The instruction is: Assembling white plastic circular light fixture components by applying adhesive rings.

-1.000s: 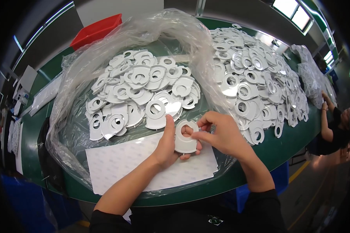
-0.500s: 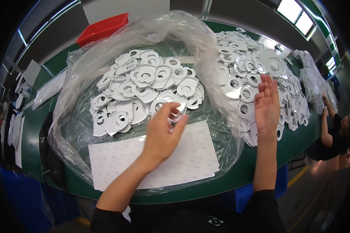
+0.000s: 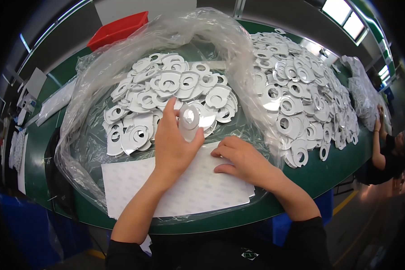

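Observation:
My left hand (image 3: 174, 141) grips a pale grey plastic ring part (image 3: 188, 120) between thumb and fingers, tilted up at the near edge of a pile. My right hand (image 3: 242, 161) hovers over or rests on a stack of white sheets (image 3: 139, 193); its fingers are bent, with a gap to the thumb and nothing visible between them. Contact with the paper is hard to judge. Beyond both hands lies the pile of similar white ring parts (image 3: 171, 82), heaped inside an opened clear plastic bag (image 3: 83, 112).
A bigger heap of white ring parts (image 3: 301, 99) spreads over the right of the green table (image 3: 38, 166). Behind the bag stands a red bin (image 3: 117, 31). More clear plastic (image 3: 362, 92) lies far right, beside another person (image 3: 384, 153). Blue containers (image 3: 31, 225) sit below the table edge.
My right hand has come from the right heap down to the paper, its fingers bending. My left hand has turned upright and shows a ring part in its grip.

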